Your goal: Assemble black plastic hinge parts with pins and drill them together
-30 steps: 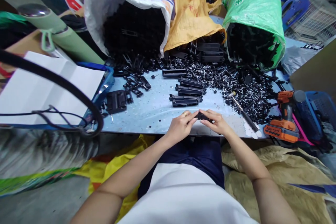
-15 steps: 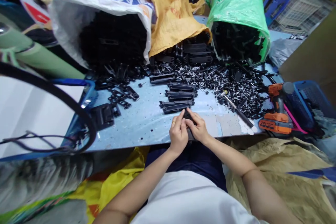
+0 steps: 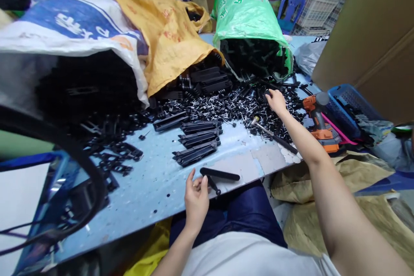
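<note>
My left hand (image 3: 196,198) rests at the near edge of the light-blue table (image 3: 155,181), fingers loosely curled, thumb and forefinger touching the end of a long black plastic piece (image 3: 220,175) that lies flat there. My right hand (image 3: 275,100) is stretched far out over the heap of small black pins with white tips (image 3: 239,105), fingers bent down into the heap. Whether it holds a pin is hidden. A row of assembled black pieces (image 3: 197,140) lies between the hands.
Three open sacks lie at the back, white (image 3: 74,30), yellow (image 3: 168,34) and green (image 3: 249,13), spilling black parts. A hammer (image 3: 271,133) and an orange cordless drill (image 3: 318,116) lie at the right. A blue basket (image 3: 352,108) stands beyond; a black hose (image 3: 87,164) curves at left.
Both hands were together on a black piece at the table edge. The right hand has since left it and reached out to the pin heap. The piece now lies on the table by my left hand.
</note>
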Available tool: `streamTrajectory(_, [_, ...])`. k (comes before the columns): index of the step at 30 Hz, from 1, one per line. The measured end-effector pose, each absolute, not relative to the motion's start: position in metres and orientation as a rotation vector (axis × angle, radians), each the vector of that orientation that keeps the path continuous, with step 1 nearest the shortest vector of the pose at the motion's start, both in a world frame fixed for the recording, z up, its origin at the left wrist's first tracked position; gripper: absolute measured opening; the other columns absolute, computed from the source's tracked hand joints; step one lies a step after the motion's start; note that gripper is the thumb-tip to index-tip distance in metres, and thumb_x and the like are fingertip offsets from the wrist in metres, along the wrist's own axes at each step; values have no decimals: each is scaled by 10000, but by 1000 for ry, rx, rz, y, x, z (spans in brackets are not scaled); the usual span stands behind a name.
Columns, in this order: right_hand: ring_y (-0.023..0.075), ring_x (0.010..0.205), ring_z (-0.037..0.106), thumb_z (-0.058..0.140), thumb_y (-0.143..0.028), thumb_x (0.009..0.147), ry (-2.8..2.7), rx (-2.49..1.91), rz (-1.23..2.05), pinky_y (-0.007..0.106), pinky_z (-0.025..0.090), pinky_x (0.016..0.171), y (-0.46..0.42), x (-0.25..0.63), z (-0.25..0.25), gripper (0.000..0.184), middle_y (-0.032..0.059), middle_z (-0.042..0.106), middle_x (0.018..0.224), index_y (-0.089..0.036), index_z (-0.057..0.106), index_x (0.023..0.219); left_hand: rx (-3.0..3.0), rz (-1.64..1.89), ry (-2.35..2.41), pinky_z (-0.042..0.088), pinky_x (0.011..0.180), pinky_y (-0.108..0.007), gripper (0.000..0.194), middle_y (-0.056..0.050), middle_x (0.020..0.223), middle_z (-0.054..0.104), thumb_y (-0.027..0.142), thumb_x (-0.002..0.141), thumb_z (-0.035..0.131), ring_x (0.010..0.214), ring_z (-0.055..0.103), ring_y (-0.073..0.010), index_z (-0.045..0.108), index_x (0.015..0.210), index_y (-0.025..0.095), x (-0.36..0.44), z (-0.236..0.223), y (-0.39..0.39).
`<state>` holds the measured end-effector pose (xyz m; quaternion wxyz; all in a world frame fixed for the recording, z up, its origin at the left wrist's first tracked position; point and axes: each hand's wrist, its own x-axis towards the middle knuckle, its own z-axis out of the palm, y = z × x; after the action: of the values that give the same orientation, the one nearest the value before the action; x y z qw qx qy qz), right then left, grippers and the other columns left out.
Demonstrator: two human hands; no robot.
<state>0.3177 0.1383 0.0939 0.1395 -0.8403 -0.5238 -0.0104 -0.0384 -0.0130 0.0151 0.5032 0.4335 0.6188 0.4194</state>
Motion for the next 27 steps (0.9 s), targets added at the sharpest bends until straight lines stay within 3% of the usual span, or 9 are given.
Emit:
streamTrajectory(10, [293, 1155, 404, 372, -163, 864, -1117, -2771, -42, 412, 360, 929, 181, 355, 87, 362, 242, 470, 1226, 4, 518, 1149, 1020, 914, 1574, 463, 462, -256, 882, 5, 629, 560, 679, 573, 580, 589, 578, -167, 433, 1227, 106, -46, 21, -19])
streamTrajectory(19, [279, 1247, 320, 461, -166, 810, -1176, -2811, 111, 506, 212, 1020, 193, 406, 72, 636, 228, 397, 1322, -48, 213, 1383, 1043, 888, 1573, 423, 413, -254, 809, 15, 595, 576, 668, 581, 584, 496, 571, -161, 473, 1172, 125, -51, 13, -21])
streamTrajectory(22, [300, 1214, 350, 567, -266, 772, -1263, -2838, 16, 481, 243, 1005, 189, 407, 78, 641, 230, 429, 1280, -38, 330, 1322, 1068, 884, 1560, 444, 436, -268, 791, 16, 595, 582, 672, 578, 585, 501, 575, -165, 490, 1154, 137, -52, 8, -22])
streamTrajectory(27, [293, 1080, 490, 571, -282, 769, -1411, -2763, -47, 396, 387, 882, 165, 378, 115, 433, 199, 534, 1157, -56, 527, 1136, 1168, 821, 1529, 459, 448, -293, 788, 10, 594, 573, 687, 617, 529, 468, 558, -167, 483, 1163, 121, -58, 4, -24])
